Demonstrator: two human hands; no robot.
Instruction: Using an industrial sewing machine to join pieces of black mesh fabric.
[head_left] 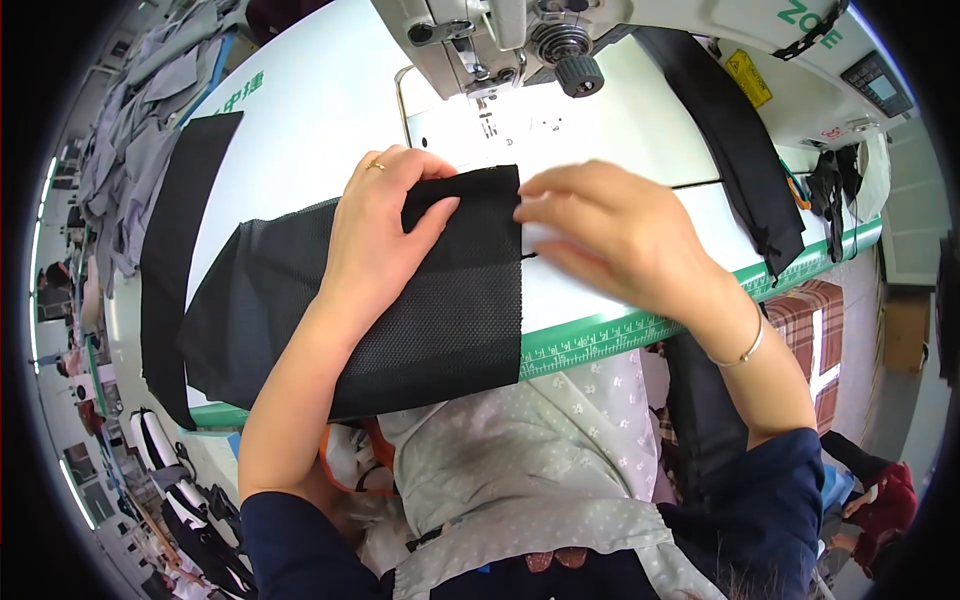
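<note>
A piece of black mesh fabric (440,320) with a plain black band along its far edge lies on the white sewing table, its near edge hanging over the front rim. My left hand (385,220) rests on it, fingers curled at the far edge and thumb pressed on the band. At the fabric's right edge my right hand (620,225) is smeared by motion; its fingertips are close to the corner, and whether they pinch it cannot be made out. Beyond both hands stands the sewing machine head (490,50), with its needle plate (490,125) past the fabric.
Black fabric strips lie at the left (165,270) and right (735,150) of the table. A green measuring rule (600,335) runs along the front edge. Scissors (797,190) sit at the far right. Grey cloth is heaped at the left (150,140). Another person (885,500) is at lower right.
</note>
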